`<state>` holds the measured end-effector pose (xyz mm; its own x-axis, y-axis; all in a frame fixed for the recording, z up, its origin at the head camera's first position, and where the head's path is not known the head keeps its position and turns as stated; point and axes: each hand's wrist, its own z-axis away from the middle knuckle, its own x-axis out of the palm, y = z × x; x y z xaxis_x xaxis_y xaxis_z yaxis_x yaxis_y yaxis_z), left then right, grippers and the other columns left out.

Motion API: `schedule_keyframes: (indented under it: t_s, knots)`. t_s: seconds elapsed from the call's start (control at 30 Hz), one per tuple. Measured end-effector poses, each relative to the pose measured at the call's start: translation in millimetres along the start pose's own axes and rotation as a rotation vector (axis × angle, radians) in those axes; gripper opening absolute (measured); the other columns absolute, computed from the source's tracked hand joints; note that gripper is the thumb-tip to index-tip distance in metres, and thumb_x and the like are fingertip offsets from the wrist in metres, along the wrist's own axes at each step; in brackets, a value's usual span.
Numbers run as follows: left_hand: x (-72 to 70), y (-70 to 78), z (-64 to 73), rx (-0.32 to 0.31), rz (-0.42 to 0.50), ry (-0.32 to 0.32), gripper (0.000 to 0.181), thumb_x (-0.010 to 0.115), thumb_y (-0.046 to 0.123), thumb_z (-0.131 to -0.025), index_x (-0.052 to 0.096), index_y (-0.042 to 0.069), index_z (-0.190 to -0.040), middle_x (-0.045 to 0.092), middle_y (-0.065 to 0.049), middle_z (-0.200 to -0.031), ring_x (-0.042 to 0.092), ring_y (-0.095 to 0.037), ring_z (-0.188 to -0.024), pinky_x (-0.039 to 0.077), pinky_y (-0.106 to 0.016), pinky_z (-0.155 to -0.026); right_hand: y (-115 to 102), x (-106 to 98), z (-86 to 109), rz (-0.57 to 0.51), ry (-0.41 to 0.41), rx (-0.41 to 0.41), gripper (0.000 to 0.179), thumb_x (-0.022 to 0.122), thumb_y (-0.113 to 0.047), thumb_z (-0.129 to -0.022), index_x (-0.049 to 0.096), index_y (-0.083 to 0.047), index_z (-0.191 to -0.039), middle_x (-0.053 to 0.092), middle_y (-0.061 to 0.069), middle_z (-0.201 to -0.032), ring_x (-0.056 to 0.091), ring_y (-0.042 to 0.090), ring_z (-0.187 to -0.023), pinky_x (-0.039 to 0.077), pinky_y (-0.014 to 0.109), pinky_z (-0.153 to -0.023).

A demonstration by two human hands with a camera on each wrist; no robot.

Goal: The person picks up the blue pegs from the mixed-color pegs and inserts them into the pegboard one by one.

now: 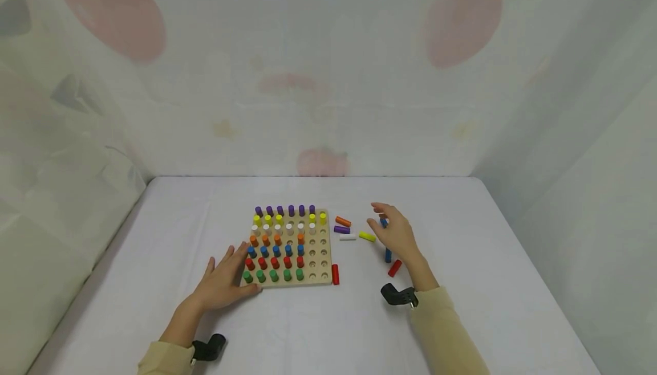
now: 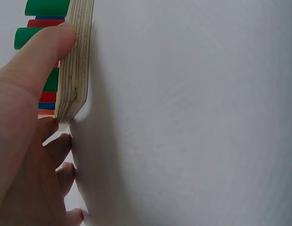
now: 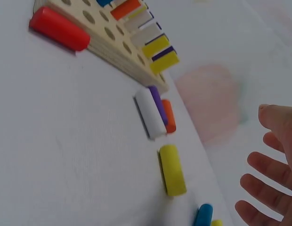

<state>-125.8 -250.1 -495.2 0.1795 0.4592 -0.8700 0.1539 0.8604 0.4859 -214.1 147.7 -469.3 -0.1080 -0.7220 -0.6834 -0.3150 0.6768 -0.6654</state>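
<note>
Beside the pegboard [image 1: 323,249] lie 2 red, 2 blue pegs

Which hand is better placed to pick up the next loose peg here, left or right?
Likely the right hand: it hovers open over the loose pegs beside the board, nearest the yellow peg and a blue peg. The left hand rests against the pegboard at its near left corner, steadying it.

Thumb [image 2: 44,52] pressed against layered edge of wooden pegboard [image 2: 76,61]. Green pegs [image 2: 42,7] standing in board. Fingertips [image 2: 61,143] resting on white counter [image 2: 193,117].
</note>
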Motion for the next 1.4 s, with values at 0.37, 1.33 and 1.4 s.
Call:
schedule_keyframes:
  t_s: [0.37,1.33,1.4]
  knots:
    - [-1.0,0.2,-0.4,0.001,-0.009,0.000,0.102,0.070,0.057,-0.069,0.025,0.007,-0.145,0.025,-0.016,-0.150,0.016,-0.042,-0.137,0.002,-0.071,-0.101,22,-5,-1.5,0.116,-0.058,0.197,0.046,0.064,-0.029,-0.085,0.053,-0.010,-0.126,0.062,0.013,-0.113,0.058,0.029,-0.105,0.048,0.046,-0.086]
    - [1.2,-1.0,0.4,-0.010,-0.001,-0.010,0.102,0.070,0.057,-0.069,0.023,0.008,-0.146,0.024,-0.014,-0.151,0.014,-0.042,-0.138,0.001,-0.069,-0.102,32,-4,-8.8,0.232,-0.171,0.288,0.036,0.064,-0.027,-0.084,0.061,-0.004,-0.111,0.052,0.006,-0.081,0.047,0.019,-0.071,0.037,0.027,-0.059]
    - [1.6,-1.6,0.3,-0.010,0.000,-0.010,0.103,0.070,0.056,-0.069,0.023,0.008,-0.146,0.024,-0.015,-0.151,0.015,-0.042,-0.138,0.001,-0.070,-0.102,34,-3,-9.3,0.242,-0.172,0.287,0.036,0.064,-0.027,-0.084,0.061,-0.004,-0.111,0.052,0.006,-0.081,0.047,0.019,-0.070,0.036,0.027,-0.058]
